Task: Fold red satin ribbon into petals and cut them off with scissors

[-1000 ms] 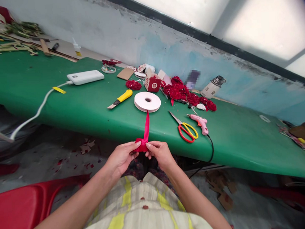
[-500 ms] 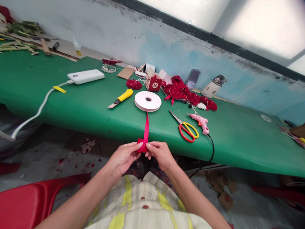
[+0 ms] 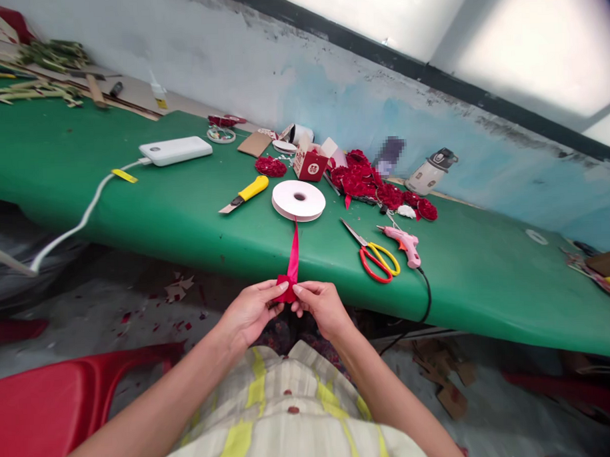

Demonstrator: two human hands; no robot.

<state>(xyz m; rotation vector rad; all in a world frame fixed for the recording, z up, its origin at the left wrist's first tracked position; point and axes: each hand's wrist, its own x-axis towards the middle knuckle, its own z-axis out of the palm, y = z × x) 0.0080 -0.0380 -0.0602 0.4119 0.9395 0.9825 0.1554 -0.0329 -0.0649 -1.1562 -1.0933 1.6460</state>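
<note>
Below the counter (image 3: 184,213) edge, your left hand (image 3: 248,314) and right hand (image 3: 322,309) both pinch the folded red ribbon (image 3: 288,288), which runs up to its white spool (image 3: 299,200) beside the scissors (image 3: 373,256).

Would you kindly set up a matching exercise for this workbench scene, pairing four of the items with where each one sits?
Things:
1. folded end of the red ribbon
2. white round ribbon spool
3. yellow-handled utility knife
4. pink plastic glue gun

Places:
A. on the green table, just left of the spool
B. pinched between the left hand and right hand, in front of the table edge
C. just right of the red and yellow scissors
D. flat on the table, ribbon running from it toward the hands

Pairs: 1-B, 2-D, 3-A, 4-C
</note>
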